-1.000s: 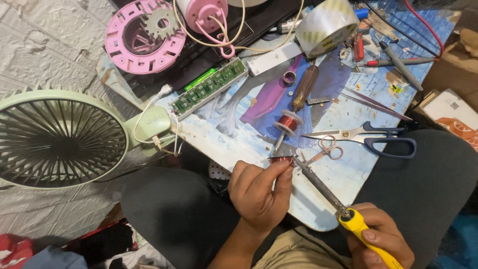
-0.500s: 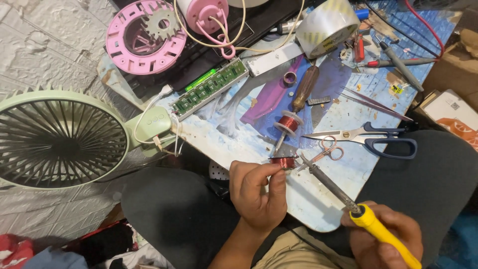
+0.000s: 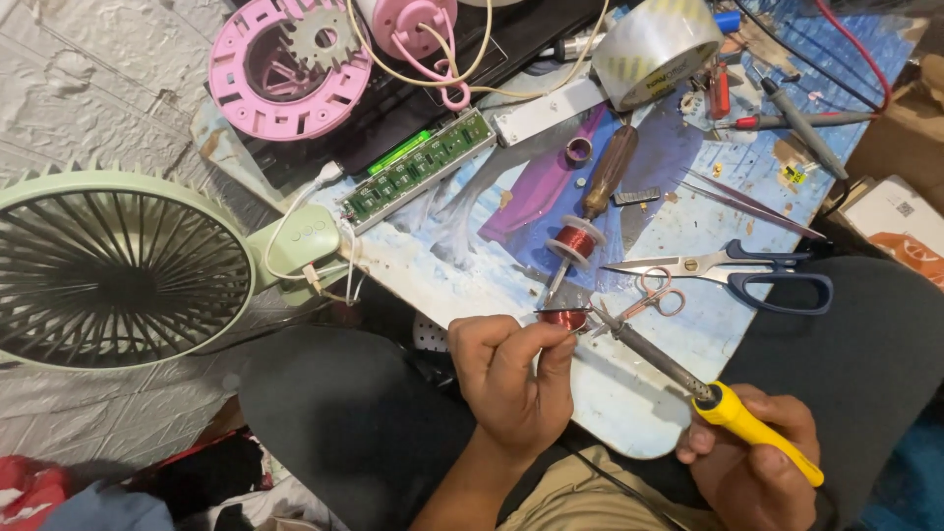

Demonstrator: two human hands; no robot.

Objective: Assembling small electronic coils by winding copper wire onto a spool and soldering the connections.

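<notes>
Left hand (image 3: 511, 379) pinching copper coil (image 3: 563, 318)

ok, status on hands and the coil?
Left hand pinching small copper coil. Right hand holding soldering iron, tip at coil. Forceps close beside.

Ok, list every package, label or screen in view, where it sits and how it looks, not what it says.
Cardboard box: right edge beside the board, white top with a small dark square code, orange-red print below.
Tape roll: top centre of the board, clear tape, inner core yellow with dark print.
Screens: none in view.
</notes>
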